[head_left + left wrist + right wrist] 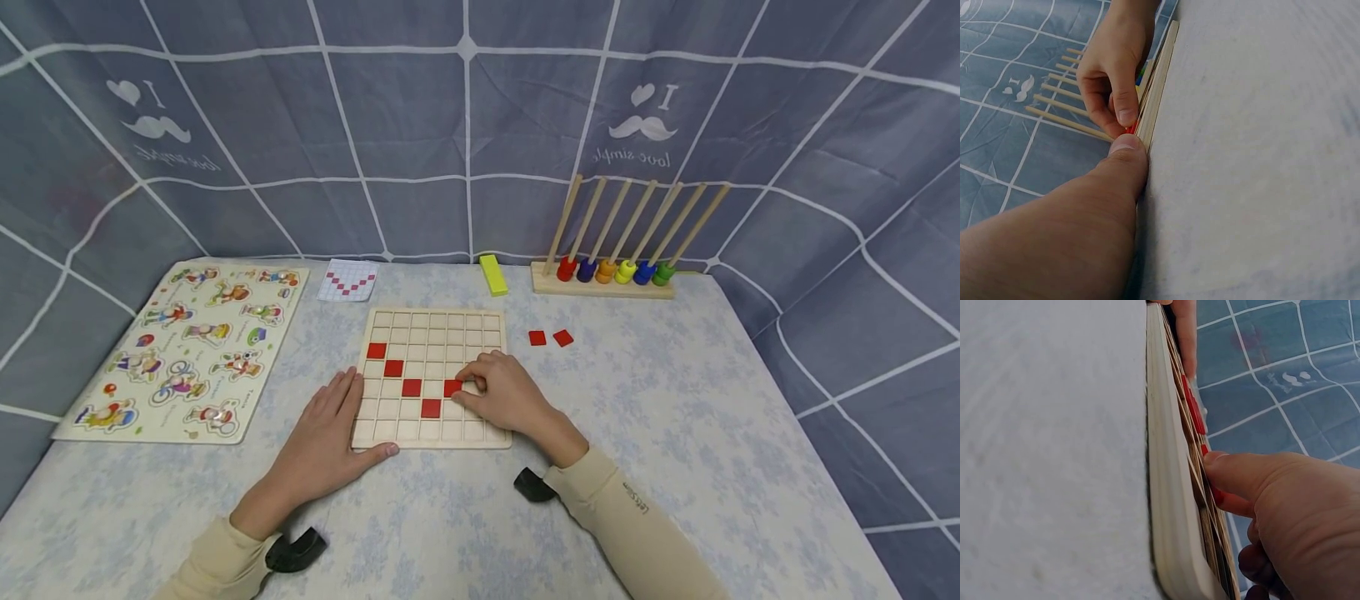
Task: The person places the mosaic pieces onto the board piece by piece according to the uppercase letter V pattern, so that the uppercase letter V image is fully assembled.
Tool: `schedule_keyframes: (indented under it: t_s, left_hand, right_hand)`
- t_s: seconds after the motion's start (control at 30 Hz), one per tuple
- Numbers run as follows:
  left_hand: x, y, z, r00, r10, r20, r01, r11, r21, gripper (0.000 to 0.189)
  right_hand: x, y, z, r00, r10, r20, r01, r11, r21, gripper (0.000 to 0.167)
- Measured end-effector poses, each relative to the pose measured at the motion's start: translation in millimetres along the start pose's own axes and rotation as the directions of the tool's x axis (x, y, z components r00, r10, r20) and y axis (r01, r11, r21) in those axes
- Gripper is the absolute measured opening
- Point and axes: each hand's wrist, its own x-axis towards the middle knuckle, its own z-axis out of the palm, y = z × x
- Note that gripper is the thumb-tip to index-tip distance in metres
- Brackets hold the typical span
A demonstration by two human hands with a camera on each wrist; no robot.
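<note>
A wooden grid board (465, 429) lies flat on the table, with several red square tiles (411, 387) set in its cells along a diagonal. My left hand (318, 437) rests against the board's left side, fingers extended along the edge and thumb at the near edge. Between thumb and fingertips, my right hand (506, 396) pinches another red square tile (452, 388) at a cell right of the diagonal. In the right wrist view the thumb and a finger of the right hand (1297, 500) meet at that tile, low over the board's edge (1169, 487).
Two loose red tiles (537, 337) lie right of the board. Behind it are a pattern card (348, 281) and a yellow block (492, 275). A peg rack with coloured beads (603, 287) stands at the back right; a picture puzzle board (187, 358) lies left.
</note>
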Motion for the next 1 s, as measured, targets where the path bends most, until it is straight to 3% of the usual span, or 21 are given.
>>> schedule_keyframes:
  t_s: [0.77,0.87,1.0]
  left_hand:
    - [-0.3,-0.9,-1.4,1.000,-0.004,0.005,0.004,1.000,0.001,0.117]
    - [-0.8,-2.0,-0.2,1.000,-0.003,0.004,0.003,1.000,-0.002,0.117]
    - [-0.5,-2.0,1.7,1.000,0.001,0.009,-0.001,1.000,-0.002,0.117]
  right_hand:
    - [2.9,1,-5,0.999,0.051,0.000,-0.051,0.997,0.058,0.029]
    - [2.7,14,-19,0.996,0.086,-0.037,-0.083,0.994,0.077,0.034]
    - [-4.8,54,-50,0.976,0.195,-0.094,-0.183,0.975,0.126,0.042]
